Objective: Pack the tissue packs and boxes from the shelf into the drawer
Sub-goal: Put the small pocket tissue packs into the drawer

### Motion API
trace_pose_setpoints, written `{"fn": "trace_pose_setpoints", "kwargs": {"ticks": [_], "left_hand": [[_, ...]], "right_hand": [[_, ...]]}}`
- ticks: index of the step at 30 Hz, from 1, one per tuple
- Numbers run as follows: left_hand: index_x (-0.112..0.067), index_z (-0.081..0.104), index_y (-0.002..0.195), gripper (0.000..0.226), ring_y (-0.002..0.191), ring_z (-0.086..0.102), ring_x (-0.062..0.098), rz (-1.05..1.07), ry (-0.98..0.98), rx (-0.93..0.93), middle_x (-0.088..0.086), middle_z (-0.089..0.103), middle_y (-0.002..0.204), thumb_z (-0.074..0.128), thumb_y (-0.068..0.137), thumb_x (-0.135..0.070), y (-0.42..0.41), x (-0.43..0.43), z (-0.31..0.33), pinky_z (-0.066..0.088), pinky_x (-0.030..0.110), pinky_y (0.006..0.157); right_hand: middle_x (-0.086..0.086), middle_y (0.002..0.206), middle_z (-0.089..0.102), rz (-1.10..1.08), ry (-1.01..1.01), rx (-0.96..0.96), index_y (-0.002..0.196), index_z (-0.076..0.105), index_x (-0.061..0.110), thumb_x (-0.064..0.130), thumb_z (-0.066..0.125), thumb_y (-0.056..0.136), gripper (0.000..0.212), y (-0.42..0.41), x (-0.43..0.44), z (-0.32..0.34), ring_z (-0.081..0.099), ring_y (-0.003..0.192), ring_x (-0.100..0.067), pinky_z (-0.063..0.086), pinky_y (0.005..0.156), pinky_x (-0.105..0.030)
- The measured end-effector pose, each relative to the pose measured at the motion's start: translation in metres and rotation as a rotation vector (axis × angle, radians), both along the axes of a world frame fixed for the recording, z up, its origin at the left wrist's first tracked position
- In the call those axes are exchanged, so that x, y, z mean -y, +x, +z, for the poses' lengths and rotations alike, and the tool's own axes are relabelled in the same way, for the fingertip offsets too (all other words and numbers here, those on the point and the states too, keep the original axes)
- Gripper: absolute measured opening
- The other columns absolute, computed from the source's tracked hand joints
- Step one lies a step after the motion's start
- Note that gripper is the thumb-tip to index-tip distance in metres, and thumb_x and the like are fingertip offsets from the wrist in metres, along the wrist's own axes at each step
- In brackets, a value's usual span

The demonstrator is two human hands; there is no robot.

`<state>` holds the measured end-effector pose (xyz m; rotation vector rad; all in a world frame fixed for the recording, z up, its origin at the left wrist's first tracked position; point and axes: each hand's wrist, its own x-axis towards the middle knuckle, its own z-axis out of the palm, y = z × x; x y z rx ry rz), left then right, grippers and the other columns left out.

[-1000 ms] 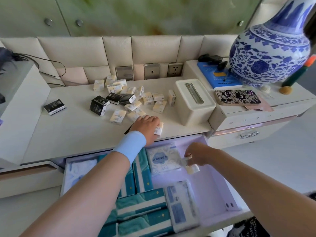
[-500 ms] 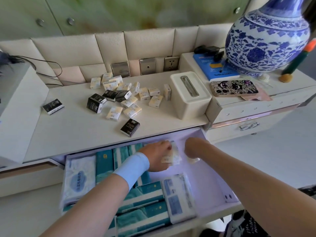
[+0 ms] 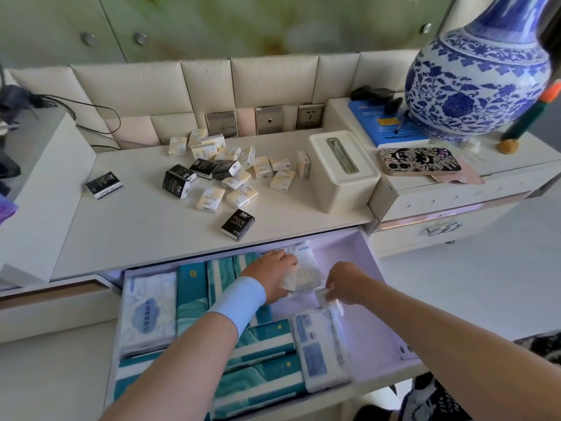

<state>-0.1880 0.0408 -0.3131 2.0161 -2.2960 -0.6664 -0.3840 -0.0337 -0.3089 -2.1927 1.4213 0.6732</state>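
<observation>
Pocket tissue packs lie loose on shelf, cream and black mixed in a mid-shelf cluster. One black pack sits apart near the front edge, second black pack far left. Open drawer below holds the bigger ones: teal packs on edge at left and flat along the front, white cloud-print pack at far left, white-blue pack lying front-centre.

Around: blue-white vase on the raised cabinet at right, biggest item. Cream dispenser box at shelf's right end, just beside the cluster. Patterned phone and blue booklet by the vase foot. Wall plates behind the packs, cable at left. Shelf front edge overhangs drawer's back, right above the hands.

Hands: both arms reach into drawer's back half, close together, not touching. Left hand, light-blue wristband, knuckles up, fingers curled onto pale soft pack at drawer's back. Right hand palm down, fingertips pinching small pale pack just behind the white-blue pack. Blurred there, print unreadable.
</observation>
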Motion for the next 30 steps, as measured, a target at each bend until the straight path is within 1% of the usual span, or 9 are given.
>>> {"fn": "trace_pose_setpoints", "kwargs": {"ticks": [2, 4, 7, 11, 16, 20, 23, 25, 30], "left_hand": [[-0.026, 0.042, 0.133, 0.061, 0.128, 0.039, 0.02, 0.008, -0.004, -0.005, -0.001, 0.043, 0.135, 0.073, 0.081, -0.027, 0.0, 0.001, -0.003, 0.04, 0.034, 0.102], [-0.025, 0.042, 0.133, 0.061, 0.127, 0.039, 0.02, 0.009, -0.002, -0.012, 0.0, 0.044, 0.134, 0.073, 0.081, -0.027, 0.0, 0.001, -0.003, 0.04, 0.034, 0.1], [-0.025, 0.042, 0.134, 0.062, 0.126, 0.04, 0.021, 0.015, -0.003, -0.026, 0.0, 0.044, 0.134, 0.073, 0.081, -0.027, 0.001, 0.002, -0.003, 0.04, 0.034, 0.1], [-0.026, 0.042, 0.134, 0.061, 0.126, 0.039, 0.02, 0.019, -0.019, -0.032, -0.001, 0.044, 0.134, 0.073, 0.081, -0.028, 0.001, 0.002, -0.006, 0.039, 0.032, 0.099], [-0.026, 0.042, 0.133, 0.06, 0.126, 0.038, 0.019, 0.025, -0.019, -0.038, -0.001, 0.044, 0.134, 0.072, 0.081, -0.028, 0.001, 0.003, -0.006, 0.039, 0.033, 0.099], [-0.026, 0.043, 0.132, 0.06, 0.126, 0.039, 0.019, 0.034, -0.017, -0.053, -0.002, 0.045, 0.134, 0.072, 0.08, -0.026, 0.002, 0.003, -0.006, 0.039, 0.033, 0.1], [-0.027, 0.042, 0.132, 0.06, 0.127, 0.039, 0.019, 0.041, -0.007, -0.062, -0.002, 0.045, 0.134, 0.072, 0.08, -0.026, 0.002, 0.003, -0.006, 0.039, 0.032, 0.101], [-0.027, 0.042, 0.133, 0.06, 0.127, 0.038, 0.019, 0.04, -0.004, -0.066, -0.002, 0.044, 0.135, 0.072, 0.081, -0.025, 0.002, 0.004, -0.006, 0.038, 0.032, 0.102], [-0.028, 0.042, 0.132, 0.059, 0.127, 0.038, 0.019, 0.054, 0.007, -0.071, -0.003, 0.043, 0.134, 0.071, 0.081, -0.024, 0.002, 0.002, -0.003, 0.043, 0.036, 0.099]], "right_hand": [[0.002, 0.08, 0.067, -0.289, 0.031, 0.153, 0.097, 0.076, 0.011, 0.036, 0.083, 0.078, 0.032, -0.009, -0.003, -0.015, 0.07, 0.08, -0.017, 0.054, 0.062, -0.022], [-0.005, 0.071, 0.07, -0.508, 0.05, 0.252, 0.089, 0.071, 0.005, 0.03, 0.085, 0.076, 0.031, -0.012, -0.004, -0.022, 0.068, 0.061, -0.017, 0.055, 0.055, -0.023], [-0.012, 0.069, 0.074, -0.564, 0.112, 0.155, 0.089, 0.07, 0.002, 0.031, 0.079, 0.081, 0.032, -0.013, -0.001, -0.033, 0.07, 0.054, -0.021, 0.061, 0.064, -0.029], [-0.011, 0.062, 0.064, -0.551, 0.233, 0.056, 0.084, 0.072, 0.002, 0.032, 0.083, 0.08, 0.032, -0.005, -0.003, -0.036, 0.056, 0.04, -0.019, 0.051, 0.049, -0.024], [-0.01, 0.067, 0.056, -0.542, 0.212, 0.015, 0.077, 0.057, 0.006, 0.029, 0.078, 0.084, 0.032, 0.003, -0.005, -0.044, 0.05, 0.047, -0.019, 0.042, 0.043, -0.022], [-0.013, 0.072, 0.067, -0.55, 0.281, 0.035, 0.095, 0.067, -0.001, 0.023, 0.078, 0.085, 0.028, 0.004, -0.003, -0.044, 0.061, 0.048, -0.019, 0.044, 0.041, -0.02], [-0.015, 0.088, 0.073, -0.502, 0.3, 0.079, 0.109, 0.071, 0.0, 0.017, 0.079, 0.082, 0.032, -0.001, 0.004, -0.035, 0.07, 0.069, -0.023, 0.05, 0.055, -0.025], [-0.008, 0.098, 0.071, -0.419, 0.304, 0.126, 0.114, 0.073, 0.009, 0.009, 0.076, 0.082, 0.033, -0.007, 0.009, -0.028, 0.063, 0.077, -0.018, 0.049, 0.063, -0.023], [-0.008, 0.079, 0.072, -0.476, 0.253, 0.175, 0.099, 0.072, -0.001, 0.018, 0.079, 0.082, 0.027, 0.002, -0.005, -0.026, 0.058, 0.057, -0.013, 0.054, 0.059, -0.021]]}}
